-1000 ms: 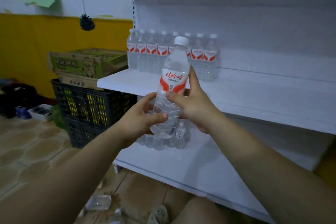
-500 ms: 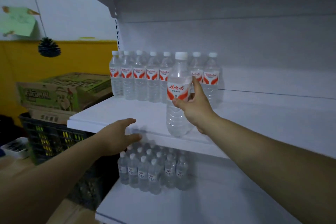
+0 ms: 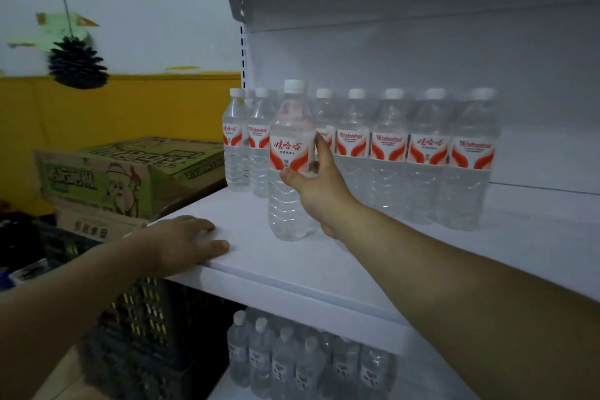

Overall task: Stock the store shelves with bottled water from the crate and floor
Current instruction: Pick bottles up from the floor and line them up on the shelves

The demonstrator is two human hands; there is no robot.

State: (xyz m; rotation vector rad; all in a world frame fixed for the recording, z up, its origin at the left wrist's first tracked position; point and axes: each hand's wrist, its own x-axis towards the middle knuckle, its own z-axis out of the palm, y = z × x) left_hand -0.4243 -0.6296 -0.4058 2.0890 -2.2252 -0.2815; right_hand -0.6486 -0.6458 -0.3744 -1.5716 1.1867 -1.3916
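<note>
At lower left, the left hand is laid flat, fingers spread, on the shelf edge. At centre, an upright bottle is clasped by the right hand, just before the row behind.

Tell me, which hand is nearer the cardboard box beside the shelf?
Left. The left hand rests on the shelf's front corner, just right of the cardboard box. The right hand is farther right, wrapped around a water bottle.

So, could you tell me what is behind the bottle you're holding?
A row of bottles stands behind the held bottle on the shelf. It and the right hand partly cover one.
</note>
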